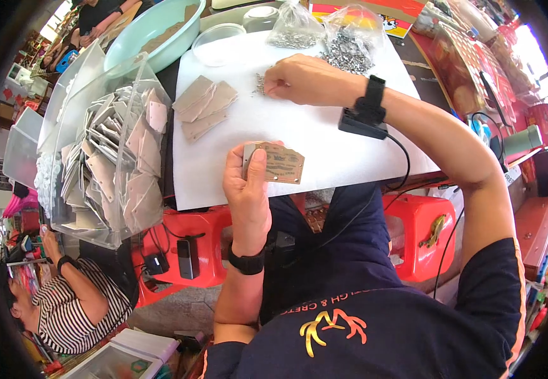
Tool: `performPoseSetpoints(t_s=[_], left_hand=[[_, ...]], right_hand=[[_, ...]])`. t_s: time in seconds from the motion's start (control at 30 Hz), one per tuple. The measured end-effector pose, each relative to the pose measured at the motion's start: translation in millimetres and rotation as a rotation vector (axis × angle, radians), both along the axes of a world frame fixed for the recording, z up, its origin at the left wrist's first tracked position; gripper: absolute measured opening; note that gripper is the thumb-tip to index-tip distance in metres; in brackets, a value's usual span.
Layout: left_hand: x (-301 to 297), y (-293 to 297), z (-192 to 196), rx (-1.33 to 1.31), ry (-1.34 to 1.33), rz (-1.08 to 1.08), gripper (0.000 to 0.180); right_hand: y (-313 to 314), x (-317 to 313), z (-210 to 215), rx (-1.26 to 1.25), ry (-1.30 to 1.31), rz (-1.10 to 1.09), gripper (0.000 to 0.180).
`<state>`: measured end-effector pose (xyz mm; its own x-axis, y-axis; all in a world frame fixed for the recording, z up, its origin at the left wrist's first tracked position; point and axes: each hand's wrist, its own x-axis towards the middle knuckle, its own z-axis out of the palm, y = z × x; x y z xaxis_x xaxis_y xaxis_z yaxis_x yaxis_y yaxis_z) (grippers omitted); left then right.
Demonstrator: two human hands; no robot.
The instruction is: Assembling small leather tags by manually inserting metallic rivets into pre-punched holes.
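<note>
My left hand (246, 189) grips a brown cardboard card (285, 165) upright, thumb across its front. Dark print and small holes near its edges show on the card. Across the white work surface (350, 142), my right hand (302, 79) is closed at a small heap of tiny metal pieces (259, 84); what its fingertips pinch, if anything, is hidden. To the left of that heap lie several overlapping plain grey-brown cards (206, 104). Two clear plastic bags, one with small silvery pieces (292, 39) and one with larger metal bits (350, 52), sit at the far edge.
A clear plastic bin (122, 208) full of grey cards stands at the left. Behind it is a pale green basin (182, 47) with brown cards. A round clear lid (218, 45) lies at the back. Red stools (416, 243) stand below. A co-worker in stripes (81, 306) is at lower left.
</note>
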<state>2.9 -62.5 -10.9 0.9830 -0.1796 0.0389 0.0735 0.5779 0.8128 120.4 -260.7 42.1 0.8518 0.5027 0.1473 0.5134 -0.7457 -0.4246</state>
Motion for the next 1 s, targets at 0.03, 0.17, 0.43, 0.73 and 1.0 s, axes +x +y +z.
performPoseSetpoints(t_s=[0.03,0.17,0.43,0.73,1.0], left_hand=[[0.3,0.6,-1.0,-0.017,0.006,-0.01,0.016],[1.6,4.1,-5.7,-0.024,0.013,-0.022,0.016],[1.7,5.8,-6.7,-0.047,0.041,-0.039,0.015],[3.6,6.8,-10.1,-0.047,0.037,-0.048,0.015],[3.2,4.3,-9.6,-0.026,0.036,-0.026,0.017]], right_hand=[[5.4,4.7,-2.4,-0.068,-0.077,-0.002,0.013],[22.2,21.2,-12.9,-0.098,-0.162,0.01,0.01],[34.1,29.7,-18.8,-0.256,-0.233,0.07,0.008],[33.1,42.6,-22.5,-0.257,-0.141,0.037,0.011],[36.2,43.4,-24.8,-0.336,-0.172,-0.043,0.014]])
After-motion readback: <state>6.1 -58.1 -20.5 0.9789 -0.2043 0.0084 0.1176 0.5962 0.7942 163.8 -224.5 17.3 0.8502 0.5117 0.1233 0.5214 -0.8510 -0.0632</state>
